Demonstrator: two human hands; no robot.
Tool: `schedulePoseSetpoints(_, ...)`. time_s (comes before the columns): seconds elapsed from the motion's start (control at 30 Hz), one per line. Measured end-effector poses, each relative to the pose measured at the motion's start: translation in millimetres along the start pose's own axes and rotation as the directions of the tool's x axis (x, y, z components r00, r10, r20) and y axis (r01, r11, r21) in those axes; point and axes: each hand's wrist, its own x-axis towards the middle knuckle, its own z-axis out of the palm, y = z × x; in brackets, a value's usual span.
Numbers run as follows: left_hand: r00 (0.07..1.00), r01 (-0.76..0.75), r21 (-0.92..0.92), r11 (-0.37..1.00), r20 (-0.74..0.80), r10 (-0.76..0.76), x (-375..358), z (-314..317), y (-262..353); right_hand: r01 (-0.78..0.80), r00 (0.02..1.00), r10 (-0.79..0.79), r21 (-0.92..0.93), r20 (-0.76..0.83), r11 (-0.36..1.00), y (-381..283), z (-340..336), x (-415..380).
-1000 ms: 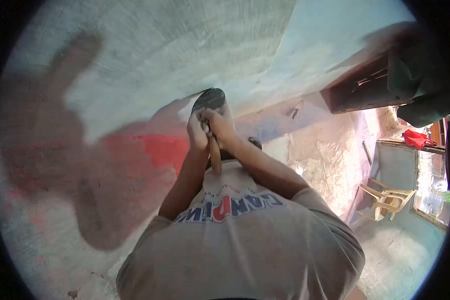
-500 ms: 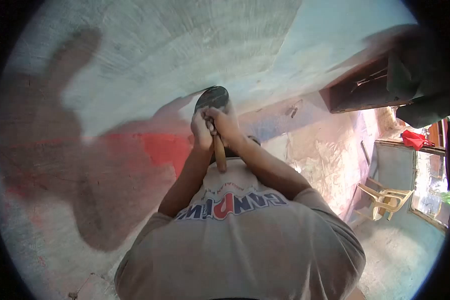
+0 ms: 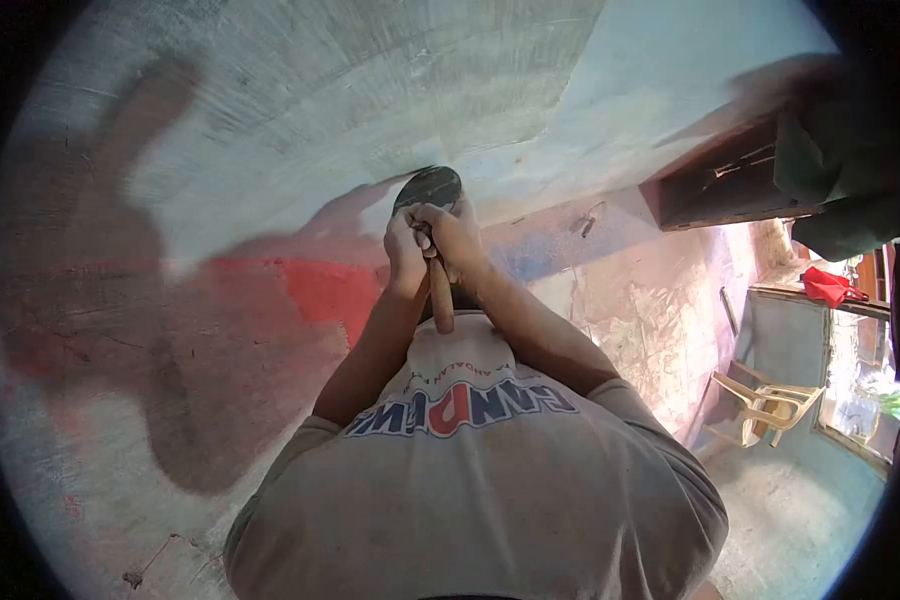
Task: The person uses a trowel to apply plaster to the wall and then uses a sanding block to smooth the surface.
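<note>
In front of my chest, both hands are closed together around a wooden-handled tool. Its handle points back toward my shirt, and a dark, rounded part lies just beyond my fingers, against or very near the painted wall. I cannot make out what kind of tool it is. My left hand wraps it from the left side. From the right, my right hand grips it, with its fingers meeting those of the left. The hands hide the middle of the tool.
A patch of red paint marks the wall left of my arms, amid large shadows. To the right are a plastic chair, a red cloth on a ledge, a dark wooden shelf and a bright window.
My hands and the tool have shifted slightly up and away from my chest. Both hands keep their closed hold.
</note>
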Motion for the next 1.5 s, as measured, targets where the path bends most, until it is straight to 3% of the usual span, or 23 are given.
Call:
schedulePoseSetpoints(0.1,0.999,-0.006,0.058,0.998,0.035,0.004,-8,-1,-1,0.039,0.999,-0.033,0.163,-0.043,0.986,-7,2,-13)
schedulePoseSetpoints(0.13,0.999,-0.025,0.069,0.997,0.037,0.022,-6,3,0,0.099,0.992,-0.088,0.129,-0.090,0.987,-5,6,-11)
schedulePoseSetpoints(0.23,0.998,-0.061,0.112,0.992,0.023,0.059,-1,5,-4,0.056,0.987,-0.040,0.097,-0.157,0.994,11,-2,7)
schedulePoseSetpoints(0.27,1.000,-0.019,0.023,1.000,-0.021,0.019,6,7,-7,0.048,0.997,-0.044,0.062,-0.060,0.997,11,-10,8)
schedulePoseSetpoints(0.37,0.998,-0.019,0.040,0.999,0.056,0.016,-12,6,0,0.055,0.998,-0.055,0.138,-0.004,0.989,0,-8,-9)
schedulePoseSetpoints(0.4,0.994,0.012,0.058,0.998,0.106,-0.018,-7,2,1,0.079,0.996,-0.073,0.115,-0.048,0.990,-2,-4,-9)
schedulePoseSetpoints(0.53,0.997,-0.020,0.092,0.996,-0.067,0.026,11,5,-13,-0.021,0.999,0.023,0.076,-0.022,0.997,5,-16,6)
schedulePoseSetpoints(0.63,0.994,-0.018,0.050,0.999,0.108,0.013,-8,4,-4,0.072,0.996,-0.060,0.204,-0.063,0.976,-11,-2,-15)
schedulePoseSetpoints(0.77,0.999,-0.044,0.108,0.993,0.019,0.042,18,-3,-20,-0.021,0.999,0.021,-0.008,-0.038,1.000,13,-25,11)
schedulePoseSetpoints(0.8,0.999,-0.042,0.095,0.995,0.007,0.042,9,2,-18,-0.029,0.999,0.032,0.085,-0.033,0.996,12,-25,11)
schedulePoseSetpoints(0.9,0.998,-0.031,0.012,0.999,0.052,0.030,-11,10,-9,0.089,0.995,-0.083,0.119,-0.048,0.989,-13,-9,-13)
schedulePoseSetpoints(1.03,0.999,-0.031,0.049,0.998,0.038,0.029,-4,8,-14,-0.003,1.000,0.005,0.156,-0.009,0.988,-1,-20,-1)
schedulePoseSetpoints(1.07,0.999,-0.036,0.049,0.998,0.016,0.035,-8,5,-16,0.013,1.000,-0.015,0.088,0.018,0.996,7,-28,3)
schedulePoseSetpoints(1.17,0.997,-0.076,0.048,0.996,-0.017,0.077,-16,18,-7,0.075,0.997,-0.079,0.131,0.025,0.989,-13,-16,-10)
schedulePoseSetpoints(1.3,0.997,-0.082,0.077,0.994,-0.009,0.083,-17,19,-6,0.034,0.999,-0.037,0.107,0.031,0.994,-12,-15,-11)
schedulePoseSetpoints(1.43,0.993,0.029,-0.060,0.998,0.119,-0.022,-25,22,-14,-0.034,0.999,0.033,0.149,0.005,0.988,-8,-25,-10)
schedulePoseSetpoints(1.5,0.994,0.054,-0.011,0.999,0.092,-0.052,-26,24,-14,-0.029,1.000,0.030,0.147,-0.007,0.989,-5,-25,-11)
